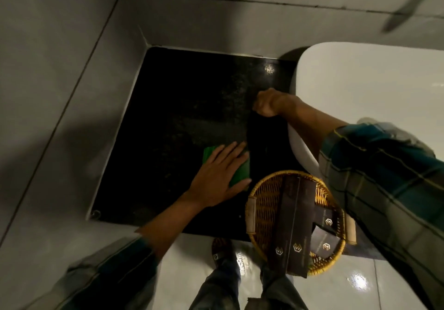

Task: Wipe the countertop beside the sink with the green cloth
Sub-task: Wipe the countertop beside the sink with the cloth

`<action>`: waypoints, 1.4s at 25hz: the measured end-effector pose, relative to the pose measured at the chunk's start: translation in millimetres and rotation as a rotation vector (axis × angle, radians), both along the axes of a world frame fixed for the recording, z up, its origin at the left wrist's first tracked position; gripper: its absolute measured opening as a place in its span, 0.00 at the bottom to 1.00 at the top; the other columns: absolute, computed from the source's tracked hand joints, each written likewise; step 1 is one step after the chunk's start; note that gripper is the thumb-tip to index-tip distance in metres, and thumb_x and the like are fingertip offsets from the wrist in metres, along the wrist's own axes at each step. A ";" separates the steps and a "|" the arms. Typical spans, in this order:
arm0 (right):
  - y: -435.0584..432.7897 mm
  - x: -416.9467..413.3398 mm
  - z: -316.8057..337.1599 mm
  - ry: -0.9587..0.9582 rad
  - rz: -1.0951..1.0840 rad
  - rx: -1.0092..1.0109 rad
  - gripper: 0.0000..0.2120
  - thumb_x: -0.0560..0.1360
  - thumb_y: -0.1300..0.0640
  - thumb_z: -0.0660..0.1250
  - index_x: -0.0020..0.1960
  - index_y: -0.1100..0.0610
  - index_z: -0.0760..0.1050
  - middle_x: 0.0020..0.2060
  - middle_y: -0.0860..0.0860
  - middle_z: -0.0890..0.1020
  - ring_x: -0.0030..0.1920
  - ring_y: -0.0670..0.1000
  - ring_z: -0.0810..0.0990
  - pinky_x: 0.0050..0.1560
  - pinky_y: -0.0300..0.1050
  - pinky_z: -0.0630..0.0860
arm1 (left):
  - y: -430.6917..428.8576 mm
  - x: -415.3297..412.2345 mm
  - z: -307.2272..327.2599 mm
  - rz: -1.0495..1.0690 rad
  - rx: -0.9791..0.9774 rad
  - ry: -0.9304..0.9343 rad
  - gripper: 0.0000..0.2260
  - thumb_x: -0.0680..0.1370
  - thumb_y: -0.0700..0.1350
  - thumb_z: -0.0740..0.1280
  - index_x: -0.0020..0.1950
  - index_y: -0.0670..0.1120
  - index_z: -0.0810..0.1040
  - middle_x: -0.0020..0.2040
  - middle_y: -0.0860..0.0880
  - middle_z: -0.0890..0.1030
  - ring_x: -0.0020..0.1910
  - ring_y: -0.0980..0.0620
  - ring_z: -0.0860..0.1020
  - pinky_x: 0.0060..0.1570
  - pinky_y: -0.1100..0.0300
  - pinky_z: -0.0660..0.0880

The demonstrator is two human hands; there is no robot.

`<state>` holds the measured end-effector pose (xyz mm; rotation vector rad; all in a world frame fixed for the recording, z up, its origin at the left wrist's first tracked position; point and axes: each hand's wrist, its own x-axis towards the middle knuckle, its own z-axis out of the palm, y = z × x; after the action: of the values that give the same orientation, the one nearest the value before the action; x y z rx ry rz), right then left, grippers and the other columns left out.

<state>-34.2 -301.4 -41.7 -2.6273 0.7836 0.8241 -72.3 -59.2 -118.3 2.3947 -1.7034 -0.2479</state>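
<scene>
The green cloth (208, 154) lies flat on the black speckled countertop (180, 103), near its front right. My left hand (216, 177) rests palm down on the cloth with fingers spread, covering most of it. My right hand (268, 103) is clenched on the top edge of a black flat object (264, 141) that stands beside the white sink (360, 89). What that black object is, I cannot tell.
A round wicker basket (269, 176) holding dark boxes (288, 225) sits at the counter's front right corner and overhangs the edge. Grey tiled walls enclose the counter at left and back. A blurred metal faucet (406, 7) reaches over the sink. Below are glossy floor tiles and my foot (221, 252).
</scene>
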 end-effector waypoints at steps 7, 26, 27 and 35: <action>-13.8 12.9 -4.4 0.107 0.171 -0.012 0.19 0.77 0.60 0.62 0.66 0.63 0.74 0.66 0.60 0.76 0.66 0.61 0.75 0.64 0.52 0.72 | -4.5 -6.2 -12.3 -0.025 0.012 -0.148 0.29 0.77 0.67 0.52 0.76 0.56 0.60 0.78 0.43 0.61 0.77 0.42 0.59 0.73 0.39 0.54; 31.4 -39.3 -27.8 0.047 0.075 0.031 0.61 0.64 0.49 0.78 0.78 0.61 0.36 0.78 0.60 0.37 0.78 0.60 0.41 0.74 0.62 0.54 | -121.7 211.7 -15.6 0.500 0.016 -0.065 0.29 0.78 0.64 0.51 0.76 0.52 0.58 0.77 0.40 0.59 0.77 0.39 0.55 0.73 0.38 0.46; 31.9 -38.6 -26.4 0.031 0.049 0.030 0.61 0.63 0.50 0.78 0.78 0.61 0.37 0.78 0.60 0.38 0.79 0.60 0.42 0.74 0.63 0.54 | -146.5 206.4 -16.4 0.437 0.006 -0.080 0.29 0.78 0.64 0.51 0.75 0.52 0.61 0.76 0.39 0.62 0.76 0.39 0.57 0.73 0.38 0.49; 28.1 -38.3 -35.7 -0.056 -0.047 0.099 0.63 0.61 0.56 0.80 0.79 0.58 0.38 0.78 0.57 0.38 0.79 0.58 0.40 0.74 0.63 0.51 | -233.6 178.2 -14.3 -0.140 0.032 -0.089 0.28 0.78 0.64 0.52 0.76 0.56 0.58 0.79 0.46 0.59 0.78 0.46 0.56 0.75 0.44 0.48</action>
<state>-72.6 -273.3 -77.4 -2.5237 0.7673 0.7536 105.9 -292.8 -132.6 2.3438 -1.9242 -0.1926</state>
